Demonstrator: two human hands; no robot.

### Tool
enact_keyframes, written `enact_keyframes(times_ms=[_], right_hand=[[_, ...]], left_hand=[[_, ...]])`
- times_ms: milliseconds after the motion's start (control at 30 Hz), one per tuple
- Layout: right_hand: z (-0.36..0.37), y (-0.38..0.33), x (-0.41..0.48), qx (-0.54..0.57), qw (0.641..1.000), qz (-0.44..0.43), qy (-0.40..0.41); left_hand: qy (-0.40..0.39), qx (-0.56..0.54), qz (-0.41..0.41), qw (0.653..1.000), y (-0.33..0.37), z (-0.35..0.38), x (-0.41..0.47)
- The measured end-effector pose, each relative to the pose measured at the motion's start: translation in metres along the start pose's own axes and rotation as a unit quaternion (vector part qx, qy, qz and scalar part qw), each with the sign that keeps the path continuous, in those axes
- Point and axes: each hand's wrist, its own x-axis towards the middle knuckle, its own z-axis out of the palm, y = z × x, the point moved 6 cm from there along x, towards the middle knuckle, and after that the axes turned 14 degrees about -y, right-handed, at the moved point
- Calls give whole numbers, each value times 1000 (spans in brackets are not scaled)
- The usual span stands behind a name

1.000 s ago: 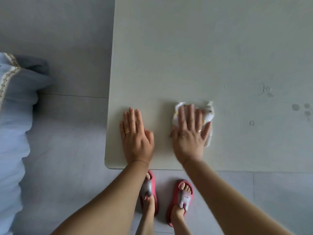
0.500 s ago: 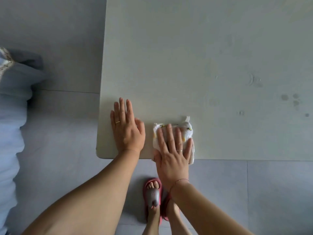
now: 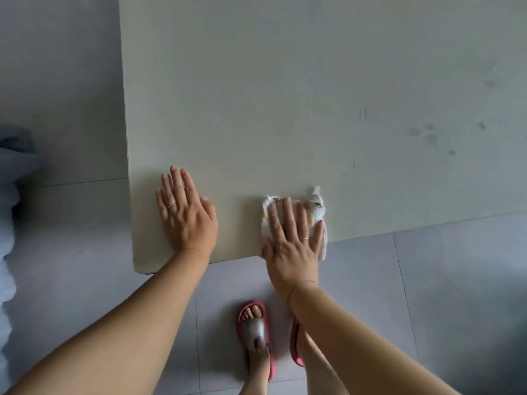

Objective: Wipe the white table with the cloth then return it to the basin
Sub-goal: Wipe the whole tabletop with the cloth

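At the near edge of the desk (image 3: 285, 95), right of its near-left corner, the crumpled white cloth (image 3: 315, 208) lies on the surface, with its lower right part hanging just over the edge. The right hand (image 3: 291, 240) presses flat on the cloth, fingers straight and a little spread; its grip is not closed round the cloth, and the heel of the palm reaches past the edge. The left hand (image 3: 185, 215) rests flat on bare desk just inside the near-left corner, fingers straight and close together, its grip likewise slack and holding nothing. It stays well apart from the cloth. Each hand wears a thin ring (image 3: 172, 206). Toward the right edge, faint dark spots (image 3: 430, 135) mark the surface. Below the near edge is grey tiled floor (image 3: 456, 280), where a foot in a red slipper (image 3: 253, 329) stands.
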Motion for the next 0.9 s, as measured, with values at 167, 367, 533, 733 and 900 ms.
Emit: enact_keyframes(times_ms=[167, 367, 533, 733, 900], right_hand=[[-37, 67, 16, -174, 972, -155, 7], [-62, 117, 44, 36, 990, 131, 35], [-41, 55, 37, -98, 986, -137, 0], [-98, 123, 98, -130, 986, -102, 2], [-75, 64, 94, -61, 995, -78, 29]], left_hand=[[-22, -10, 75, 997, 32, 3, -4], [-42, -43, 111, 992, 90, 10, -6], [-37, -67, 98, 992, 125, 11, 2], [-42, -36, 71, 996, 126, 24, 12], [-39, -20, 67, 997, 128, 23, 13]])
